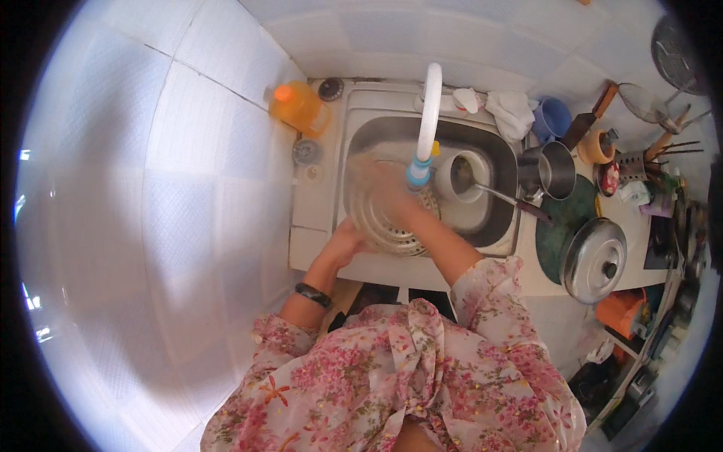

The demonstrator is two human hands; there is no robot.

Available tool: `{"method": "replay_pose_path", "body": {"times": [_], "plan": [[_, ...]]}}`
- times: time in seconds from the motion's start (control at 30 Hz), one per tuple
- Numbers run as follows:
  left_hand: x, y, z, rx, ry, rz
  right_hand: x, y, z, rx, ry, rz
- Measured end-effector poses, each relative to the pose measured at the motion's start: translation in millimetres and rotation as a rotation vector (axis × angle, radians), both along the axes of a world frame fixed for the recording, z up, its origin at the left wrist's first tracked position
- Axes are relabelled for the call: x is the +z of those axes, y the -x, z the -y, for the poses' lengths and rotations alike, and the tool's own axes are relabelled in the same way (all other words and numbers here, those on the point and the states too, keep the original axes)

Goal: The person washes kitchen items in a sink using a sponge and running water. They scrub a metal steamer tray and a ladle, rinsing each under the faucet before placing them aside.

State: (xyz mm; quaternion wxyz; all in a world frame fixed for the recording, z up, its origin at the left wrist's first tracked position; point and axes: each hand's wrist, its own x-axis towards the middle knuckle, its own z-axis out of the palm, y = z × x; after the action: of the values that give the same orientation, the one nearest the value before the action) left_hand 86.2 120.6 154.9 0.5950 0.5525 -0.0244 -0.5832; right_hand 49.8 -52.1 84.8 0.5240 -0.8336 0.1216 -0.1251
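My left hand [351, 240] grips the near left rim of a round metal steamer tray [415, 240] with holes, tilted over the sink [486, 229]. My right hand [390, 195] is over the tray's inner face, blurred by motion. Its fingers are too smeared to show whether they hold anything. Right beside that hand, the blue nozzle of a white faucet [432, 107] hangs above the tray. A white bowl [456, 175] stands in the basin at the right, and a ladle with a dark handle [536, 210] leans out of it across the sink's edge.
An orange liquid bottle [302, 110] stands at the back left corner by the tiled wall. Along the right are a white cloth [510, 113], a blue mug [552, 118], a metal pot [556, 169], a green board [548, 243] and a pot lid [593, 260].
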Motion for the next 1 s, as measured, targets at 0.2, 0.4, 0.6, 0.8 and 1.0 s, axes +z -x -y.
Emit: {"method": "replay_pose_path", "body": {"times": [0.2, 0.4, 0.6, 0.8, 1.0], "plan": [[1, -3, 2, 0.061, -0.026, -0.006, 19, 29, -12, -0.068, -0.135, -0.166], [3, 0, 0, 0.021, -0.032, 0.020, -1, 8, 9, -0.323, -0.403, -0.172], [-10, -12, 3, 0.076, 0.078, -0.138, 47, 26, -34, 0.144, 0.232, -0.364], [-24, -24, -3, 0.110, 0.320, -0.181, 61, 76, -42, 0.134, 0.275, -0.146], [-27, -24, 7, 0.264, 0.105, -0.293, 42, 104, -23, -0.065, 0.403, -0.335]]}}
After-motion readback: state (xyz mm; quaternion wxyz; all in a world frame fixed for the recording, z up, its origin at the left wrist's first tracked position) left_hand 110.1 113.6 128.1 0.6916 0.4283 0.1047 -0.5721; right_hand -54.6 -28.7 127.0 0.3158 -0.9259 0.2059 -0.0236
